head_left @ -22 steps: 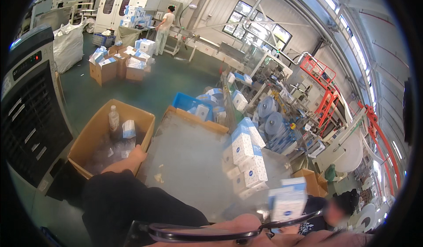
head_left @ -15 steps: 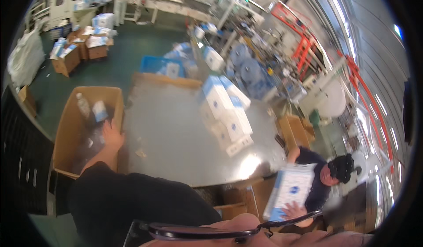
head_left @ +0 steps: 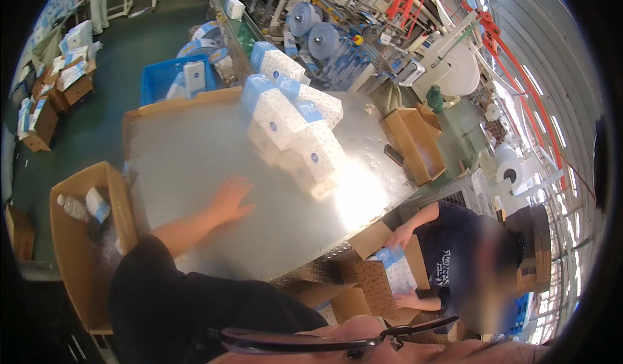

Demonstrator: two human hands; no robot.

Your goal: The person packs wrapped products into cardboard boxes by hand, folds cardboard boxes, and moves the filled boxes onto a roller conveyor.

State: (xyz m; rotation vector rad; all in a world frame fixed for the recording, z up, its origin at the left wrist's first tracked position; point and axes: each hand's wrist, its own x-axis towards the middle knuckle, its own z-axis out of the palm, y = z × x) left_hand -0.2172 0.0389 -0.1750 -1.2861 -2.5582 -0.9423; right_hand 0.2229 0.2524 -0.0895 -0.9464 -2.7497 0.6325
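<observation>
My left hand [head_left: 232, 201] reaches over the metal table [head_left: 178, 146], fingers spread, with nothing in it. It looks slightly blurred, and I cannot tell whether it touches the surface. Beyond it and to the right, several white-and-blue wrapped packs [head_left: 276, 118] lie in an overlapping group on the tabletop. Left of my forearm stands an open cardboard box [head_left: 84, 286]. Inside it are a clear bottle [head_left: 73, 207], a small white-and-blue pack [head_left: 97, 203] and some clear plastic. My right hand is out of view.
At the right a co-worker [head_left: 431, 253] holds a white-and-blue pack [head_left: 397, 270] in an open carton [head_left: 370, 286]. A blue bin [head_left: 152, 81] stands past the table's far edge. Another carton [head_left: 397, 130] sits at the right corner. Machinery with blue film rolls [head_left: 302, 18] stands behind.
My left hand has come out of the cardboard box and moved right over the table. The co-worker has lowered the pack into a carton. My view has shifted.
</observation>
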